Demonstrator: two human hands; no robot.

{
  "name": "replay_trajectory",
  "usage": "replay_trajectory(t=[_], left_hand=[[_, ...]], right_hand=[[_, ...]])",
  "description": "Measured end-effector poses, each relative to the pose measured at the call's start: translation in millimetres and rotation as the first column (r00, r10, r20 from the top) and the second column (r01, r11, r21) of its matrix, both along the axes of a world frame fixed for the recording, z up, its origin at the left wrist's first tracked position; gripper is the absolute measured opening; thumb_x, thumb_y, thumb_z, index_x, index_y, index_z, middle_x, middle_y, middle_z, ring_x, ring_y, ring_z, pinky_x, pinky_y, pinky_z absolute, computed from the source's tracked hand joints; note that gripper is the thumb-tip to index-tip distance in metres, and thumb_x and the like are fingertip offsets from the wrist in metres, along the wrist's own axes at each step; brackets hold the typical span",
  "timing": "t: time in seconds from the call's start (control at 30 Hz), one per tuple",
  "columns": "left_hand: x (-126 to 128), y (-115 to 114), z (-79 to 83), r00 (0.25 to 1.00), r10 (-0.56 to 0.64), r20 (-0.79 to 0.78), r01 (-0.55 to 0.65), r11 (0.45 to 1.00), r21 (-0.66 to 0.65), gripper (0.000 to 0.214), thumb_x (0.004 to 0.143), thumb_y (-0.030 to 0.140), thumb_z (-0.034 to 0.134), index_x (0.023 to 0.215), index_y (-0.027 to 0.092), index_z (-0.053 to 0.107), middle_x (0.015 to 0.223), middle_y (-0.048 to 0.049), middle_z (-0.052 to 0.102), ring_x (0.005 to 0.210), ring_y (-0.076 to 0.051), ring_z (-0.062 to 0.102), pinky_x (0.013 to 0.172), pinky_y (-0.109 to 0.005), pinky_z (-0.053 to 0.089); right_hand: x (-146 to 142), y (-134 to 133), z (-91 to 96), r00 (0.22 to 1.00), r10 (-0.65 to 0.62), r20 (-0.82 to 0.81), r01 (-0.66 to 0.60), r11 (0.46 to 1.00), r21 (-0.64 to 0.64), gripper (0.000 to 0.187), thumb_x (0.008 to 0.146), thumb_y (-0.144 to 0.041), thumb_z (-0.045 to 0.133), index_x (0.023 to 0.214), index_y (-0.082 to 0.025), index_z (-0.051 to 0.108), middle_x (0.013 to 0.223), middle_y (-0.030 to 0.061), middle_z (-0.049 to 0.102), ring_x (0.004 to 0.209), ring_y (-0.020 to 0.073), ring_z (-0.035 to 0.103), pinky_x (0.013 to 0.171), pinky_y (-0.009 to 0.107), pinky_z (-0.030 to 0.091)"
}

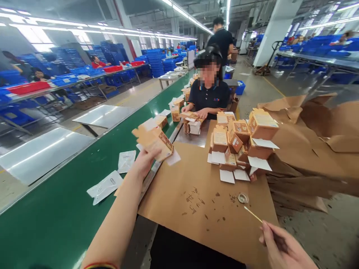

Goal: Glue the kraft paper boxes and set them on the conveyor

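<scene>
My left grip closes on a light, crushable paperboard carton by its edge; my right grip pinches a thin wooden stick.

A large factory packing hall. A green conveyor belt runs past workers, with blue crates stacked on metal tables.

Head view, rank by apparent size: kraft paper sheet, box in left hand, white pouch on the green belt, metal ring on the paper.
1. Kraft paper sheet
2. Cardboard box in left hand and white pouch: similar, nearness to camera makes the order unsure
3. Metal ring
</scene>
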State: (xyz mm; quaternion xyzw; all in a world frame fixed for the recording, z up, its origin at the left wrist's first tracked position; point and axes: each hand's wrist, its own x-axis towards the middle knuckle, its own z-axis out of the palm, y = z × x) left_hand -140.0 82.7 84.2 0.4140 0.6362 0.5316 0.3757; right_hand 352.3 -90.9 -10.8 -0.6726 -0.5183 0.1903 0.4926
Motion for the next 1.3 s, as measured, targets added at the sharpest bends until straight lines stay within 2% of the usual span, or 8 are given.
replay_trajectory(t=[0.13,0.23,0.33,0.5,0.77,0.93,1.1,1.3], left_hand=[[76,-61,-53.9,0.939,-0.208,0.273,0.217,0.976,-0.002,0.091,0.061,0.068,0.115,0.130,0.018,0.083,0.143,-0.0205,0.089,0.140,-0.049,0.083,0.123,-0.062,0.066],[116,-82,-88.3,0.915,-0.230,0.331,0.273,0.958,-0.090,0.088,0.062,0.068,0.115,0.127,0.019,0.081,0.139,-0.0209,0.090,0.135,-0.048,0.085,0.121,-0.064,0.067],[134,-85,-105.9,0.937,-0.187,0.296,0.224,0.970,-0.097,0.088,0.059,0.060,0.117,0.128,0.022,0.077,0.137,-0.0185,0.090,0.135,-0.046,0.085,0.120,-0.063,0.068],[134,-83,-107.0,0.944,-0.229,0.240,0.256,0.963,-0.089,0.084,0.060,0.050,0.117,0.128,0.024,0.076,0.136,-0.0174,0.089,0.136,-0.046,0.084,0.122,-0.064,0.067],[133,-75,-105.9,0.942,-0.251,0.224,0.282,0.952,-0.117,0.084,0.061,0.047,0.116,0.130,0.025,0.075,0.136,-0.0156,0.089,0.130,-0.043,0.087,0.119,-0.063,0.068],[133,-68,-100.5,0.934,-0.238,0.265,0.283,0.948,-0.145,0.087,0.057,0.047,0.118,0.128,0.023,0.075,0.135,-0.0156,0.090,0.128,-0.042,0.087,0.115,-0.058,0.070],[133,-70,-99.7,0.939,-0.239,0.249,0.280,0.949,-0.146,0.087,0.056,0.049,0.118,0.125,0.023,0.074,0.131,-0.0159,0.090,0.127,-0.042,0.088,0.111,-0.057,0.071],[135,-72,-95.9,0.936,-0.254,0.244,0.290,0.949,-0.125,0.083,0.057,0.047,0.117,0.123,0.024,0.072,0.129,-0.0148,0.091,0.127,-0.042,0.087,0.112,-0.058,0.070]], right_hand=[[-6,37,21.3,0.957,-0.042,0.287,-0.033,0.967,0.251,0.051,0.115,-0.063,0.072,0.089,-0.024,0.090,0.073,0.0074,0.082,0.058,0.0184,0.073,0.069,0.029,0.066],[-9,56,21.9,0.919,0.037,0.393,-0.144,0.958,0.246,0.049,0.120,-0.053,0.064,0.088,-0.025,0.087,0.076,0.0058,0.082,0.059,0.0173,0.072,0.064,0.028,0.063],[-6,59,11.8,0.891,0.074,0.448,-0.180,0.964,0.198,0.047,0.121,-0.049,0.060,0.089,-0.025,0.085,0.078,0.0056,0.082,0.061,0.0178,0.072,0.061,0.028,0.060],[0,56,1.2,0.878,0.085,0.472,-0.195,0.962,0.189,0.049,0.122,-0.050,0.058,0.088,-0.024,0.083,0.077,0.0054,0.082,0.059,0.0179,0.072,0.059,0.028,0.059],[-7,47,15.5,0.914,0.027,0.404,-0.162,0.939,0.304,0.034,0.119,-0.037,0.069,0.092,-0.024,0.086,0.077,0.0039,0.082,0.058,0.0168,0.072,0.064,0.028,0.062],[-62,28,7.4,0.961,0.232,0.153,-0.267,0.921,0.282,0.020,0.115,-0.026,0.075,0.100,-0.023,0.087,0.075,0.0016,0.081,0.055,0.0151,0.071,0.057,0.026,0.061],[-124,29,-21.0,0.912,0.382,0.152,-0.408,0.884,0.228,0.029,0.116,-0.025,0.067,0.093,-0.024,0.085,0.074,0.0023,0.079,0.060,0.0146,0.072,0.061,0.024,0.064],[-136,40,-38.5,0.879,0.444,0.174,-0.474,0.854,0.214,0.029,0.115,-0.020,0.064,0.094,-0.025,0.083,0.076,0.0011,0.076,0.061,0.0144,0.069,0.063,0.023,0.060]])
